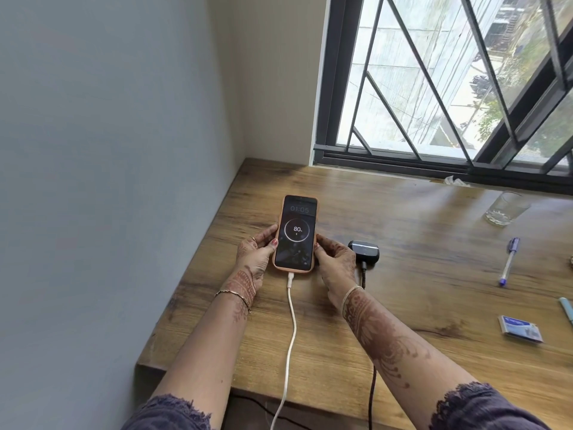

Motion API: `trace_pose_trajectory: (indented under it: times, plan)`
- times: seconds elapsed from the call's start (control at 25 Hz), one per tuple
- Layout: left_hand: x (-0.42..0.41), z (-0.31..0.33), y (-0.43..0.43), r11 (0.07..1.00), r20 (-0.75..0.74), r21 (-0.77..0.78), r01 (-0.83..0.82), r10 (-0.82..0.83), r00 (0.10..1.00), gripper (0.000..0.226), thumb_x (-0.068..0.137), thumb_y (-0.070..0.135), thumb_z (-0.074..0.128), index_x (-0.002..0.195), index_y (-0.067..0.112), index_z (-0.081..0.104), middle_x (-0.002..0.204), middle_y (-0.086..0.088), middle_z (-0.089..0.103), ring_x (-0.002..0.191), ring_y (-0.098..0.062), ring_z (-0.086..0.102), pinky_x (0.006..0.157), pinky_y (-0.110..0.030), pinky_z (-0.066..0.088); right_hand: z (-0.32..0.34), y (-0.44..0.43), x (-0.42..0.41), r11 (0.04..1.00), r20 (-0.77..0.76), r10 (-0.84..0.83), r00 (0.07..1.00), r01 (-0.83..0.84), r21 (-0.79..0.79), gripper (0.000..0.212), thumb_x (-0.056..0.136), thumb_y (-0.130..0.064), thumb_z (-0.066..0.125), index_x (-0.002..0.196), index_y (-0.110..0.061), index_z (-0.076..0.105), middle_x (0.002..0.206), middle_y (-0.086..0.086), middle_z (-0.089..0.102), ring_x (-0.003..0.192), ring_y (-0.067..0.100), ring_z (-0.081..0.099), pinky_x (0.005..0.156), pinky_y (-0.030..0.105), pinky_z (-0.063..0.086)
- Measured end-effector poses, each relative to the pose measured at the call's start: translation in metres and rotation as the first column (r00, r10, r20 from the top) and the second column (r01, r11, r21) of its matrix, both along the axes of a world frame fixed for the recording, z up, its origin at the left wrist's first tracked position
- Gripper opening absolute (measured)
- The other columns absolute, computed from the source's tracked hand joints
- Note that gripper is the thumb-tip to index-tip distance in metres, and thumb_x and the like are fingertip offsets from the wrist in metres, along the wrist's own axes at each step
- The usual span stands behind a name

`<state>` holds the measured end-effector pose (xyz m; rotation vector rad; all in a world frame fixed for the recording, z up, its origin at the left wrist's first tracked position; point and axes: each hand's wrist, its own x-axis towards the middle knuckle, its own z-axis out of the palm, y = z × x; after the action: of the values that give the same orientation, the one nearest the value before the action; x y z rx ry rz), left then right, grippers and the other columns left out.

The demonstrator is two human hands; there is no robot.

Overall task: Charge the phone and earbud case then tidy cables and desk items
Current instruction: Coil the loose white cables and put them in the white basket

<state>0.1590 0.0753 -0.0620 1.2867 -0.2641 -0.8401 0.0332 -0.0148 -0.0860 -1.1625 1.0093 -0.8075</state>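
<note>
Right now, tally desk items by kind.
Phones: 1, orange-cased black phone
Earbud cases: 1, dark glossy earbud case
Cables: 2, white cable, black braided cable
Glasses: 1, clear glass tumbler
Pens: 2, purple-capped clear pen, pale teal pen
Boxes: 1, small blue-white box
Wrappers: 1, crumpled clear wrapper
Total: 9

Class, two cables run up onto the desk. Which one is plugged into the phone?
The white cable, plugged into the bottom edge of the phone. The black cable runs instead to the earbud case.

Bright daylight enters through the window [403,88] beyond the fingers [263,235], glaring on the worktop [434,206]; wide-angle bending skews the frame edges.
</note>
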Motion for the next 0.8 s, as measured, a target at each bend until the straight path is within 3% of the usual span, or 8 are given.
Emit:
trace_pose_trajectory:
  times: [0.2, 0.4, 0.52, 0.8]
  plan:
    - [0.001, -0.0011, -0.0005, 1.0, -0.004, -0.003, -0.006, 0.006, 1.0, 0.035, 0.084, -0.013, 0.055, 0.116, 0.002, 0.063, 0.117, -0.019, 0.066, 0.111, -0.026, 0.062, 0.094, -0.036, 0.052, 0.0003, -0.0004, 0.0003, 1.0, -0.001, 0.007, 1.0, -0.007, 0.004, 0.021, 0.084, -0.016, 0.07, 0.105, -0.015, 0.074, 0.102, 0.0, 0.075, 0.097, 0.014, 0.07, 0.091, 0.042, 0.056]
    - [0.0017, -0.0035, -0.0019, 1.0, 0.032, -0.011, 0.001, -0.001, 0.999, 0.037, 0.085, -0.013, 0.053, 0.12, -0.002, 0.06, 0.107, -0.008, 0.068, 0.098, -0.018, 0.063, 0.084, -0.021, 0.055, 0.0006, -0.0004, -0.0012, 1.0, -0.012, 0.021, 1.0, -0.021, -0.006, 0.023, 0.084, -0.02, 0.071, 0.107, -0.018, 0.073, 0.103, -0.002, 0.075, 0.1, 0.013, 0.07, 0.093, 0.041, 0.055]
    - [0.0021, -0.0042, -0.0022, 1.0, 0.032, -0.003, 0.0, 0.0, 0.999, 0.038, 0.085, -0.014, 0.053, 0.121, -0.004, 0.059, 0.103, -0.007, 0.068, 0.095, -0.015, 0.064, 0.086, -0.022, 0.053, 0.0011, -0.0003, -0.0016, 1.0, -0.006, 0.022, 1.0, -0.022, -0.009, 0.025, 0.084, -0.02, 0.07, 0.109, -0.017, 0.072, 0.104, -0.002, 0.075, 0.101, 0.013, 0.069, 0.094, 0.04, 0.054]
    - [0.0008, -0.0023, -0.003, 1.0, 0.02, -0.005, -0.009, 0.009, 1.0, 0.039, 0.085, -0.014, 0.053, 0.123, -0.004, 0.057, 0.115, -0.016, 0.064, 0.095, -0.017, 0.062, 0.095, -0.031, 0.05, 0.0048, 0.0014, -0.0023, 1.0, -0.008, 0.006, 1.0, -0.006, -0.012, 0.021, 0.086, -0.016, 0.068, 0.107, -0.016, 0.073, 0.102, -0.001, 0.075, 0.098, 0.011, 0.07, 0.091, 0.038, 0.056]
